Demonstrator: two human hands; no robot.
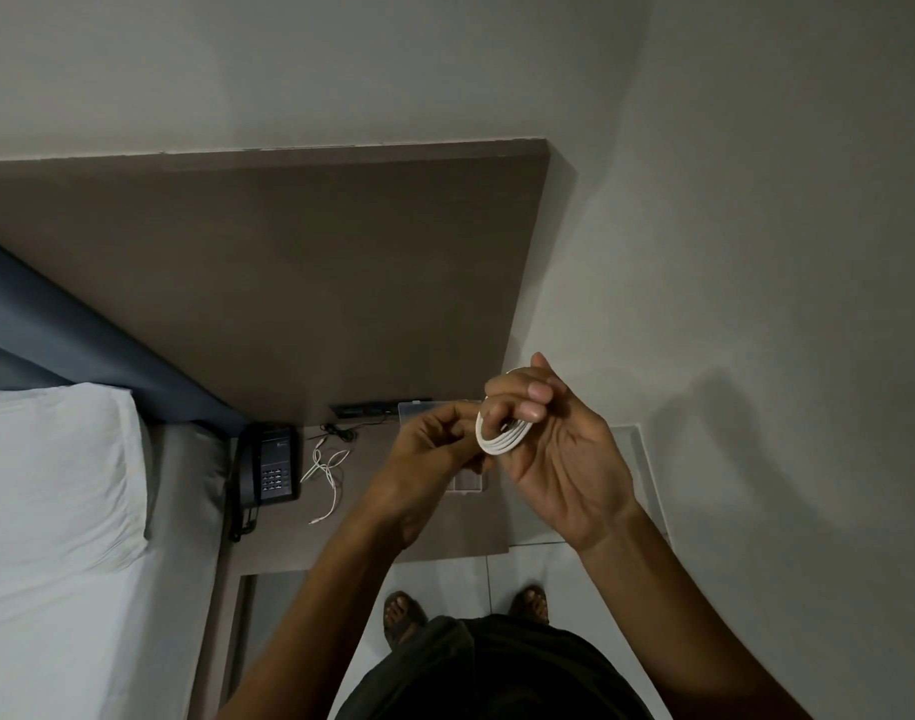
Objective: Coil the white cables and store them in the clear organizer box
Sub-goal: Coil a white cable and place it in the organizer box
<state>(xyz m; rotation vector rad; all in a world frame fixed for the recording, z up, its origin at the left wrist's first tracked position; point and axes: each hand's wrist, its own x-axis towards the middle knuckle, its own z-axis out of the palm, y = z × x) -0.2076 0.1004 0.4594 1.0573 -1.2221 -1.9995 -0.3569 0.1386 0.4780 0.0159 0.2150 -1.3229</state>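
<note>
A coiled white cable (492, 440) is looped around the fingers of my right hand (559, 449), which is raised above the bedside table. My left hand (429, 449) is closed against the coil's left side, pinching the cable there. A second white cable (326, 472) lies loose and tangled on the table (372, 532), to the left of my hands. The clear organizer box (466, 485) sits on the table under my hands, mostly hidden by them; its open lid (419, 407) shows behind my left hand.
A dark telephone (271, 467) stands at the table's left edge beside the bed (55, 511). A thin black cable (338, 432) lies near the wall panel. My sandalled feet (403, 613) stand on the tiled floor below.
</note>
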